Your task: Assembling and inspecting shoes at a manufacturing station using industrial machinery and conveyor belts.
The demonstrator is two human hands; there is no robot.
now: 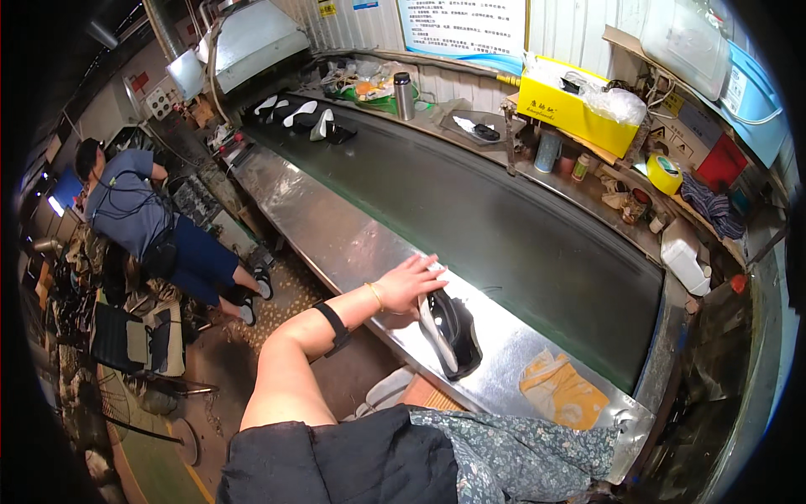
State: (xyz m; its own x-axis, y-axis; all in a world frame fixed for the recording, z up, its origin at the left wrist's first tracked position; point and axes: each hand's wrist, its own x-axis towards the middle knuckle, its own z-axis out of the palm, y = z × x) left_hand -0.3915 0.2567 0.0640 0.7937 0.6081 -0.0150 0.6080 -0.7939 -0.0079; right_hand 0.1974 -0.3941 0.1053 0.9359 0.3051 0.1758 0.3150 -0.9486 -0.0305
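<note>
My left hand point(410, 286) reaches in from the lower left, with a thin bracelet at the wrist and a black band on the forearm. Its fingers lie over one end of a black shoe point(460, 332) with a white sole edge, and the thumb is hidden. The shoe rests on the shiny metal ledge point(353, 227) in front of me, tilted, with its dark opening showing. Nothing of my right hand can be seen.
Beyond the ledge runs a dark green conveyor belt point(504, 244); black-and-white shoe pieces point(302, 116) lie at its far left end. An orange-stained cloth point(562, 391) is at the ledge's right. A steel flask point(404, 97) and a yellow box point(575, 105) stand behind. Another person point(138, 206) stands at left.
</note>
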